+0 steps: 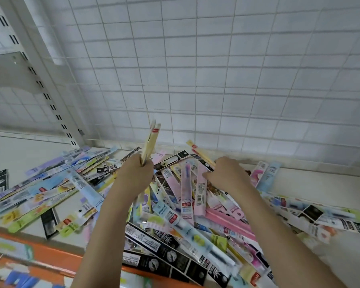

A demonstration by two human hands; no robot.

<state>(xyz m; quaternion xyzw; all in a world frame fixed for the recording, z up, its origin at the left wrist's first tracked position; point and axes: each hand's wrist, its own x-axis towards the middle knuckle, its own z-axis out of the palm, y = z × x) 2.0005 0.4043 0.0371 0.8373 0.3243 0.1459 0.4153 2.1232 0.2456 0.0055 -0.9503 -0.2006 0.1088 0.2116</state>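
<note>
A big heap of long, flat pen packets (187, 204) in pink, blue, black and yellow covers a white shelf (19, 154). My left hand (136, 173) grips a small bundle of yellow packets (151, 140) that stands upright above the heap. My right hand (227, 173) reaches into the far side of the heap and holds one yellow packet (197, 150) that lies slanted, its end pointing up and left. Both forearms stretch forward over the pile.
A white wire grid panel (216, 69) forms the back wall. A slotted metal upright (40, 80) with a bracket runs at the left. The shelf's orange front edge (50, 258) is near me, with more packets on a level below.
</note>
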